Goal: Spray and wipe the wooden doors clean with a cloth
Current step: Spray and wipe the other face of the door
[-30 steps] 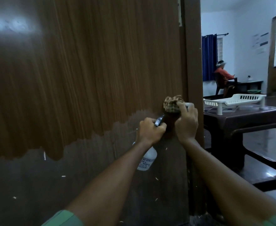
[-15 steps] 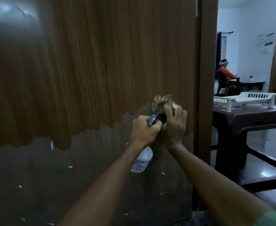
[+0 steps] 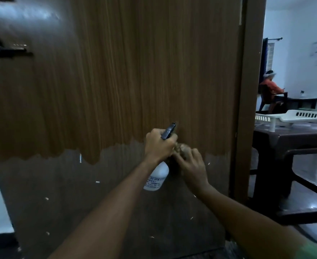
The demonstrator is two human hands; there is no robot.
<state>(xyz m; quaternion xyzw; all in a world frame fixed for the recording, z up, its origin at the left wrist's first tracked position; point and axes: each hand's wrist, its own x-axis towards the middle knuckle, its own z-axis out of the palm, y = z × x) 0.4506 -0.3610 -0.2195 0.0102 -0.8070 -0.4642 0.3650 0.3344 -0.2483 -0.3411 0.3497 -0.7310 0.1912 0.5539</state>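
The door [image 3: 116, 81] fills most of the view and stands open, its edge toward the lit room on the right. Its upper part shows bright wood grain; the lower part is duller and worn, flecked with small pale specks, and the ragged line between the two runs right at hand height. That is likely why both hands work there: the border is where grime and finish meet.

To the right, past the door edge, a dark surface [image 3: 292, 135] carries a white rack [image 3: 294, 116], well apart from the work and no part of it.

The right hand [image 3: 193, 165] is curled over a bunched cloth [image 3: 180, 147] and presses it flat against the door, just below the grain line. Bunching gives a firm pad to rub with. The cloth is mostly hidden under the fingers and blurred.

The left hand [image 3: 158, 144] is wrapped round the neck of the bottle [image 3: 156, 177], whose white body hangs below the fist while the dark nozzle points up and toward the door. Held just beside the cloth, nearly touching the other hand, it can wet the very patch under the cloth without either arm travelling. Whether a finger is on the trigger I cannot tell.
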